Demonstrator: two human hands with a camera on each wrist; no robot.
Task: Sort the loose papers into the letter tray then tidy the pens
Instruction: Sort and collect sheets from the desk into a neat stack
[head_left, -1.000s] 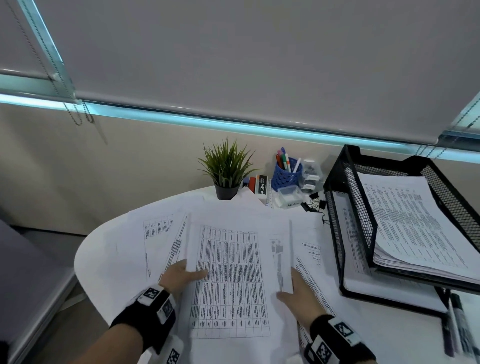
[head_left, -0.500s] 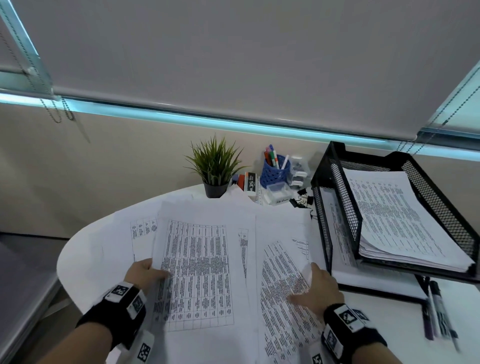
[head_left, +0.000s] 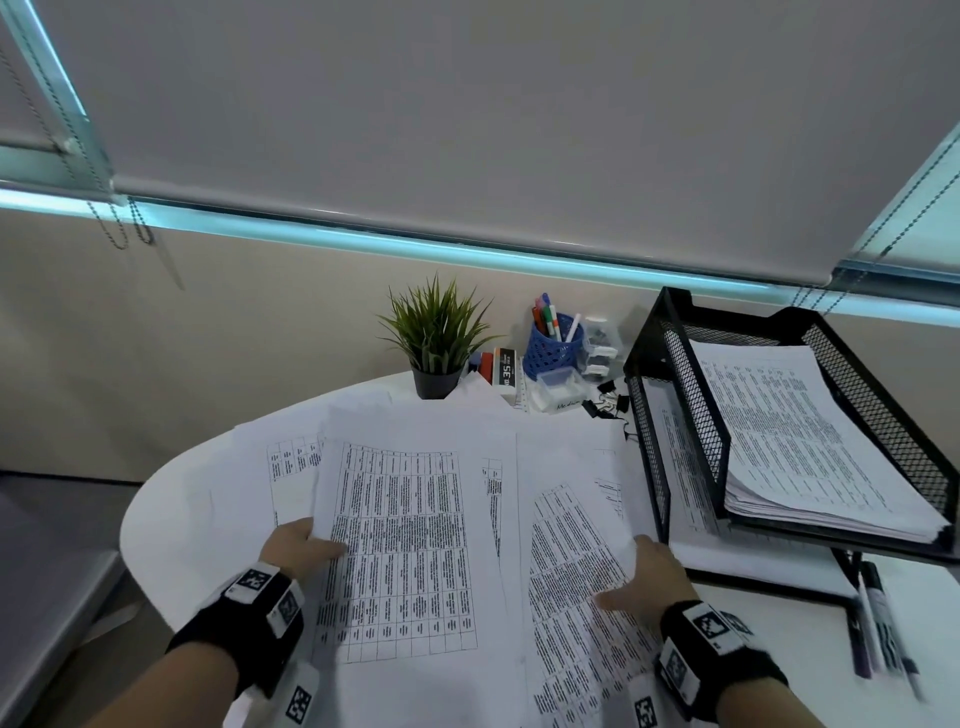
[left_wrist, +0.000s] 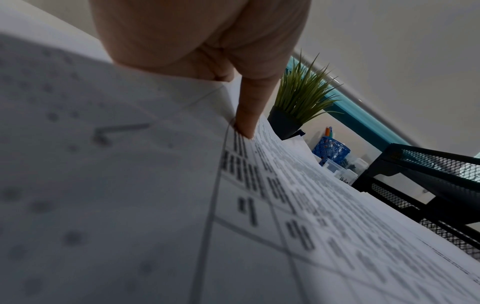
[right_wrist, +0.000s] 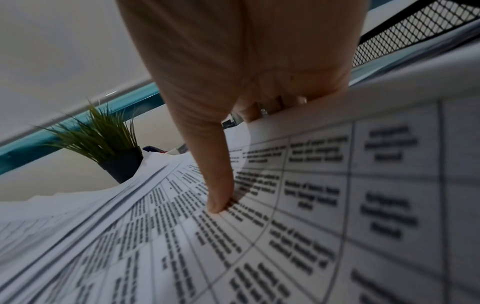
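Loose printed papers overlap across the white round table (head_left: 171, 525). My left hand (head_left: 317, 540) pinches the left edge of the middle table-print sheet (head_left: 410, 545), thumb on top (left_wrist: 246, 123), fingers hidden beneath. My right hand (head_left: 631, 571) grips the right-hand sheet (head_left: 571, 571). Its thumb (right_wrist: 221, 197) presses on the print and its fingers curl behind the raised edge. The black mesh letter tray (head_left: 675, 364) stands at the right, with a paper stack (head_left: 789, 441) in its top tier. Dark pens (head_left: 878, 618) lie on the table in front of the tray.
At the back stand a small potted plant (head_left: 436, 343), a blue pen cup (head_left: 553, 348) with markers, small clear boxes (head_left: 558, 387) and binder clips (head_left: 608, 402). The table edge curves away at the left; a wall and a window blind rise behind it.
My right hand left the middle sheet and moved right, taking hold of the right-hand sheet near the tray. The left hand keeps its hold on the middle sheet, which has shifted left.
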